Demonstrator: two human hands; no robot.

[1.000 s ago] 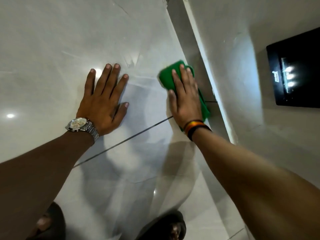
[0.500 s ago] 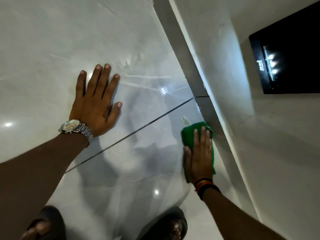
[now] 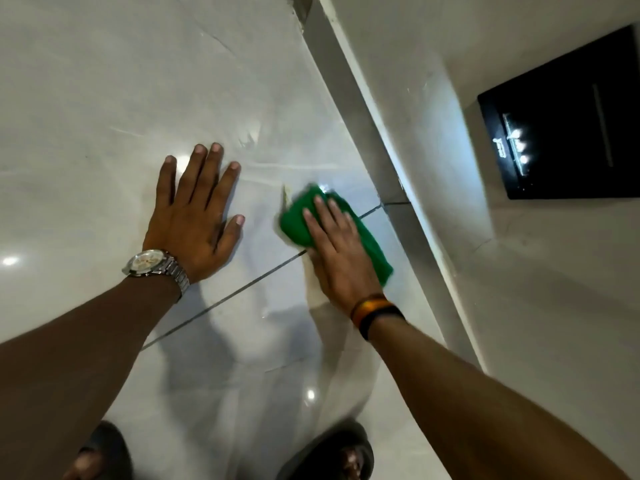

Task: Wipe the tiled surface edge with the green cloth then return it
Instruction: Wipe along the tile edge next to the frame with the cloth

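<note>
My right hand (image 3: 337, 251) lies flat on the green cloth (image 3: 298, 221) and presses it onto the glossy white tiled surface (image 3: 104, 98), close to the grey edge strip (image 3: 349, 95) on the right. The cloth straddles the dark grout line (image 3: 242, 291), and part of it is hidden under my palm. To its left, my left hand (image 3: 194, 216), with a silver watch on the wrist, rests flat on the tile with fingers spread and nothing in it.
A white wall (image 3: 519, 306) rises right of the edge strip and carries a black glossy panel (image 3: 568, 126) with bright reflections. My two feet in dark sandals (image 3: 104, 452) show at the bottom of the frame.
My right hand slid the cloth back up along the edge, from below the grout line to across it and a little leftward. The left hand stayed planted.
</note>
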